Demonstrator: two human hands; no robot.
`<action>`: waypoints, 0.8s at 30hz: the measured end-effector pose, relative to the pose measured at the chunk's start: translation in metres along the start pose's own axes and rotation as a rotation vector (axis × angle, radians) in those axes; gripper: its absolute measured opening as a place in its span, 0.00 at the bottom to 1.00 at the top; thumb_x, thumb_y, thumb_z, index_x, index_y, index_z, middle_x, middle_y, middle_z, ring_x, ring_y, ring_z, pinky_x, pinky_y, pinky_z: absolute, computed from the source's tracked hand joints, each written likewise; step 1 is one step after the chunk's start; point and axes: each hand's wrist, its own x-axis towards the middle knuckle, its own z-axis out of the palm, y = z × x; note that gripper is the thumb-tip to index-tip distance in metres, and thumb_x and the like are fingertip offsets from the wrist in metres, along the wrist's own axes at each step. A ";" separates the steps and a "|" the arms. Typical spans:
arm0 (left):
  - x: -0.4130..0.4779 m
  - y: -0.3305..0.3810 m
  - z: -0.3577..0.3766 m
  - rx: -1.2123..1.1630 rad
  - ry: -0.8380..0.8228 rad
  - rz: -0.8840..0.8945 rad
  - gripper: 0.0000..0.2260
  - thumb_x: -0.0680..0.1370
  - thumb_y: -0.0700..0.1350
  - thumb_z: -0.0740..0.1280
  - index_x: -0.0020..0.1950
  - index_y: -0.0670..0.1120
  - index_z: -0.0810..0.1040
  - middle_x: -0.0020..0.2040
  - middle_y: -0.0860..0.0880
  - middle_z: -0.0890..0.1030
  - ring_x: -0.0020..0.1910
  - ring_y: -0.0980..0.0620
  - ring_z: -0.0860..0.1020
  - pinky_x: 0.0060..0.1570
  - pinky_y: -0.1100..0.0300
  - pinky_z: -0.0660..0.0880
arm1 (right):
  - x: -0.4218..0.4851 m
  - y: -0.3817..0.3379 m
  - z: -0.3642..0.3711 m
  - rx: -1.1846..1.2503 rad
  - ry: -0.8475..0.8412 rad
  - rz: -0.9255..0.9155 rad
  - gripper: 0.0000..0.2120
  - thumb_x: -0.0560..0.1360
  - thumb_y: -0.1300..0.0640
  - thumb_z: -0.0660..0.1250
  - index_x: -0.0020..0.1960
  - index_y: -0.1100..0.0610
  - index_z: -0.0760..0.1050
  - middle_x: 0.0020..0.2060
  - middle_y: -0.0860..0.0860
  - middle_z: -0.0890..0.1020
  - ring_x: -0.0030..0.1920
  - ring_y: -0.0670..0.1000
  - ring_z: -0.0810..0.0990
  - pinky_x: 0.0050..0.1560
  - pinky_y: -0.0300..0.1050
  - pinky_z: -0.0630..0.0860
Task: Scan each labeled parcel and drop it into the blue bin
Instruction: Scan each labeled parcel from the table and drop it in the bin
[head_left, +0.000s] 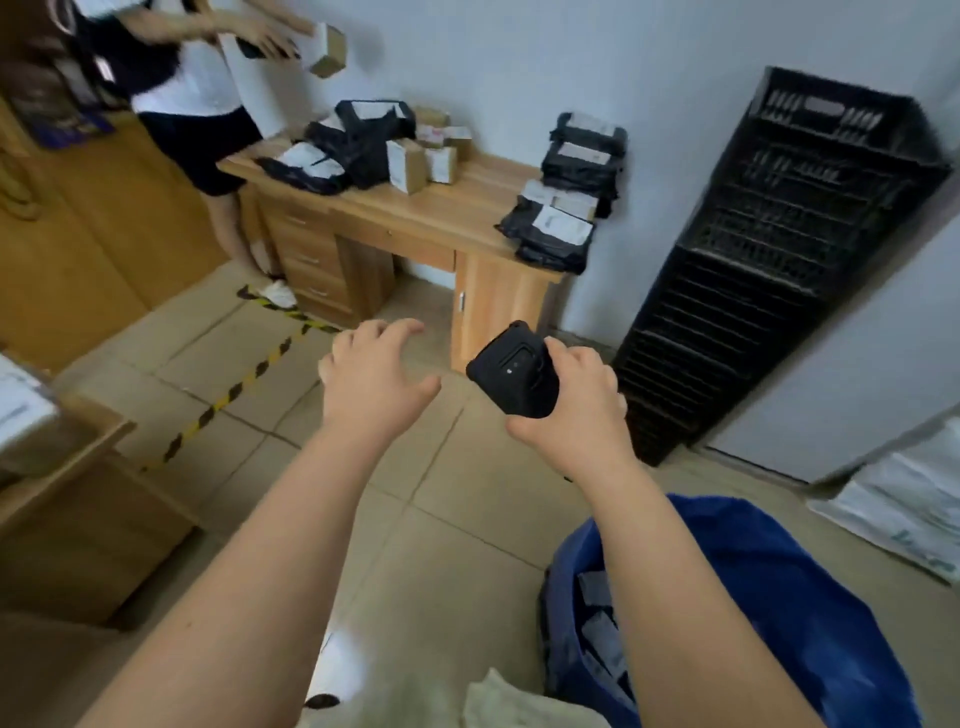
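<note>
Head view, logged from my remote station.

1. Left hand (371, 382): centre of frame. The bare forearm is stretched forward from the lower left. Palm down, fingers spread and slightly bent, thumb out toward the right. Grip apart, holding nothing, above the tiled floor.
2. Right hand (574, 410): just right of centre, with the forearm running up from the lower right edge across the bin. Grip clamped on the black scanner (511, 371), fingers curled over its right side and thumb under its lower end. The scanner is tilted, top end toward the upper left.
3. Blue bin (779, 597): lower right corner. I make out grey parcels in the bin (597, 629), partly hidden by the forearm.
4. Tabletop (447, 210): wooden, upper middle, well apart from both hands. It carries:
   - a stack of black labeled bags (571, 208) at its right end
   - a looser heap of black bags (358, 143) at its left end
   - small cardboard boxes (418, 163) just beside that heap
5. Black crates (779, 260): a stacked column against the wall, upper right.
6. Second person (192, 78): upper left, beside the tabletop, with a small box (328, 52) at the hands. It is too blurred for me to say more.
</note>
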 end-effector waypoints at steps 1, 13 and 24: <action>-0.003 -0.023 -0.011 0.001 0.017 -0.042 0.25 0.74 0.56 0.69 0.71 0.59 0.70 0.68 0.50 0.70 0.69 0.43 0.65 0.67 0.44 0.63 | 0.001 -0.020 0.012 -0.002 0.002 -0.033 0.36 0.67 0.47 0.74 0.72 0.47 0.64 0.62 0.48 0.69 0.64 0.54 0.67 0.62 0.51 0.64; -0.073 -0.342 -0.170 0.073 0.226 -0.505 0.25 0.76 0.60 0.67 0.72 0.58 0.69 0.69 0.47 0.70 0.69 0.41 0.66 0.67 0.42 0.65 | -0.034 -0.316 0.202 0.060 -0.187 -0.398 0.42 0.65 0.45 0.76 0.75 0.50 0.63 0.65 0.51 0.70 0.66 0.57 0.67 0.67 0.53 0.66; -0.168 -0.537 -0.240 0.095 0.294 -0.993 0.28 0.75 0.59 0.69 0.73 0.56 0.68 0.71 0.46 0.70 0.70 0.41 0.66 0.67 0.41 0.65 | -0.084 -0.503 0.352 0.017 -0.454 -0.687 0.36 0.65 0.46 0.76 0.69 0.48 0.66 0.58 0.49 0.71 0.61 0.55 0.70 0.62 0.56 0.71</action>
